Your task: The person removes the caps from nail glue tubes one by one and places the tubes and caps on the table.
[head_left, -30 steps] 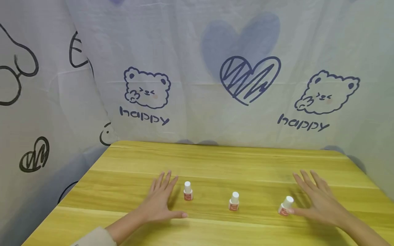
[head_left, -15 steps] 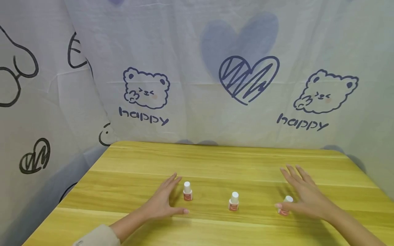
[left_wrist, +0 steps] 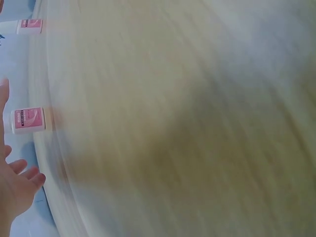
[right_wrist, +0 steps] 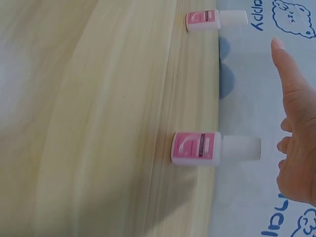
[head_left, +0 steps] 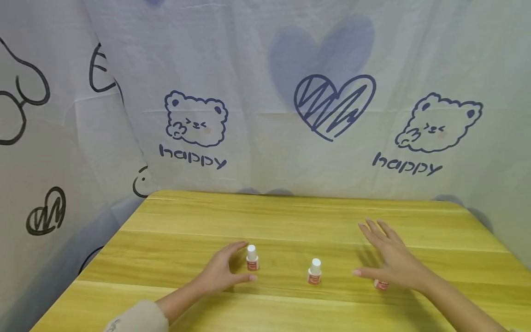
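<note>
Three small white-capped bottles with pink-red labels stand upright in a row on the wooden table (head_left: 290, 221). Beside the left bottle (head_left: 252, 259) is my left hand (head_left: 220, 273), its thumb and fingers spread around the near side without gripping it. The middle bottle (head_left: 314, 272) stands apart from both hands. My right hand (head_left: 394, 263) hovers over the right bottle (head_left: 381, 285), hiding its cap in the head view; fingers are extended and hold nothing. In the right wrist view the same bottle (right_wrist: 196, 148) shows whole, next to the right hand (right_wrist: 298, 143).
A white cloth (head_left: 257, 69) printed with bears, hearts and the word "happy" hangs behind the table. Another white cloth (head_left: 99, 138) with black drawings hangs at the left.
My right hand has moved left, from beside the right bottle to over it. My left hand has edged right, its fingers drawing in toward the left bottle. The bottles stay in place.
</note>
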### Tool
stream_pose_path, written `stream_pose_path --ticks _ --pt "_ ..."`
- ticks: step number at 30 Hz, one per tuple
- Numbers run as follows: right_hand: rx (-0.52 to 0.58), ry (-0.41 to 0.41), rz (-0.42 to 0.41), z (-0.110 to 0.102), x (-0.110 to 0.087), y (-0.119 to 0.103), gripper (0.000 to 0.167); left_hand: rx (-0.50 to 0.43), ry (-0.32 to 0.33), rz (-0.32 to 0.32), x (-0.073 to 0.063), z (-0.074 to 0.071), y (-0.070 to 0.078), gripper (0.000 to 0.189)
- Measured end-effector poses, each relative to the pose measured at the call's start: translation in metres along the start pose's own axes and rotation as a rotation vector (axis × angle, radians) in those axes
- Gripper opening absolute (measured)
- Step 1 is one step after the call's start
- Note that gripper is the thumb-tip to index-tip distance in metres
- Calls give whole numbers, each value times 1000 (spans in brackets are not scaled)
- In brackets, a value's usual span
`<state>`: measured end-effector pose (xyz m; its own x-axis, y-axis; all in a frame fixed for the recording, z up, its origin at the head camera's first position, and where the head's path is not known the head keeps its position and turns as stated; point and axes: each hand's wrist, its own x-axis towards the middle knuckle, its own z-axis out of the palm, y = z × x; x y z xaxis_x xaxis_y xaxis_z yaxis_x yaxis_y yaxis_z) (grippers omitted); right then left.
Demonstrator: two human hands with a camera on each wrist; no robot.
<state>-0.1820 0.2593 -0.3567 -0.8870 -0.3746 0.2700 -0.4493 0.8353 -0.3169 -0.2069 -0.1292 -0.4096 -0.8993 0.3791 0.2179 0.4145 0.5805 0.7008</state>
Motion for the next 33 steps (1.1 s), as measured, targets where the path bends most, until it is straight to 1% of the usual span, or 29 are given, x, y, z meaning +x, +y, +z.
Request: stream_pose_path --ticks 6,10,15,20,22,28,33 --pt "18 -6 -19 4 7 -9 99 -51 39 28 3 5 -1 70" --pt "42 -17 -21 7 12 -15 97 -96 51 24 4 7 0 59" --pt "112 -40 -22 12 20 -24 92 -136 68 7 4 9 2 50" --pt "184 -45 -32 19 27 -32 88 -140 95 26 6 10 2 43" --pt "201 -40 -42 22 29 -35 85 -140 103 18 6 11 2 42" --pt "232 -21 -85 28 37 -44 76 -146 102 -35 8 11 1 38" --pt "252 -9 -101 34 45 -52 68 -169 106 -27 8 12 0 38"
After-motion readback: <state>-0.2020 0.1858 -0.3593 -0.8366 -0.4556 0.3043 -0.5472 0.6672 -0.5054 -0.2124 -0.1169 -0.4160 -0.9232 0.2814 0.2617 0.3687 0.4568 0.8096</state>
